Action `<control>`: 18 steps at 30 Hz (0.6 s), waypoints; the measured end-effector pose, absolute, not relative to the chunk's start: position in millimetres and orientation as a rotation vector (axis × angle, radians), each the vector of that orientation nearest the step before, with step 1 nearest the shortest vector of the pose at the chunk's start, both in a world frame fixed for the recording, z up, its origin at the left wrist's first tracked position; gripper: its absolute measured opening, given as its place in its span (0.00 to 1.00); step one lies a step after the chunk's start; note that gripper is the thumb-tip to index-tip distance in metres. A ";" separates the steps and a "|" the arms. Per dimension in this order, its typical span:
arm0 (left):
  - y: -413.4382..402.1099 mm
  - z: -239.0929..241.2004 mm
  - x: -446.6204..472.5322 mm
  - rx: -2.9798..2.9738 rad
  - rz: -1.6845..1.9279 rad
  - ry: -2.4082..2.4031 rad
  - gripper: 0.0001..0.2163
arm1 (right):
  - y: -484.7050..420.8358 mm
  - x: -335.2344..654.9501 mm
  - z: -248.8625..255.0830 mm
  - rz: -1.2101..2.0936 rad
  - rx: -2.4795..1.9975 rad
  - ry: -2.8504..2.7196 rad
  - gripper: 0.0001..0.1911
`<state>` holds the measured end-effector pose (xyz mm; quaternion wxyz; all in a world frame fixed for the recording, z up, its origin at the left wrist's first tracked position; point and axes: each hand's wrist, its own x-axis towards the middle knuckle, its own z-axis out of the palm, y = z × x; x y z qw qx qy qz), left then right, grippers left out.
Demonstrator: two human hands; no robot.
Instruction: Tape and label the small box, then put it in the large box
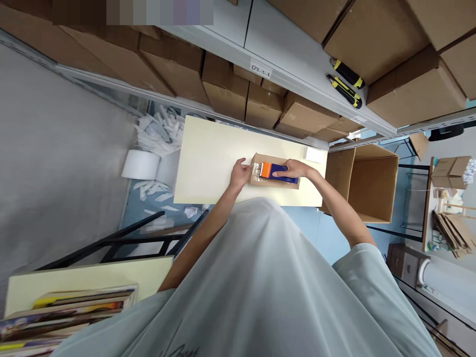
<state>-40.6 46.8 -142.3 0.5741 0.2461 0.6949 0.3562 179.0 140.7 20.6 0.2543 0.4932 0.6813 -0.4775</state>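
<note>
On the cream tabletop (pixel 208 163) in front of me lies a small brown cardboard box (pixel 273 156). My right hand (pixel 296 168) is wrapped round a blue and orange tool, which looks like a tape dispenser (pixel 266 170), over the top of the box. Its orange end with a pale edge points left. Shiny clear film, apparently tape (pixel 256 171), covers the box's left end. Beside that end is my left hand (pixel 241 173), fingers apart, with the fingertips at the box edge. Whether they press on the film is too small to tell.
A white block-like item (pixel 314 154) sits at the tabletop's right rear. Beyond it stands a large open carton (pixel 372 183). Two yellow-black utility knives (pixel 345 91) lie on the shelf above, among brown boxes (pixel 226 89). White scraps (pixel 159 131) and a white roll (pixel 140 164) are at left.
</note>
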 end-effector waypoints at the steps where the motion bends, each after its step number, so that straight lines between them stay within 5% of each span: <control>1: 47.2 -140.8 -40.2 0.646 0.815 1.661 0.27 | 140.4 178.3 22.1 -1.291 1.343 1.855 0.43; 18: 19.8 -100.0 -16.4 0.924 0.731 1.964 0.18 | 131.2 183.6 12.9 -1.330 1.294 1.903 0.37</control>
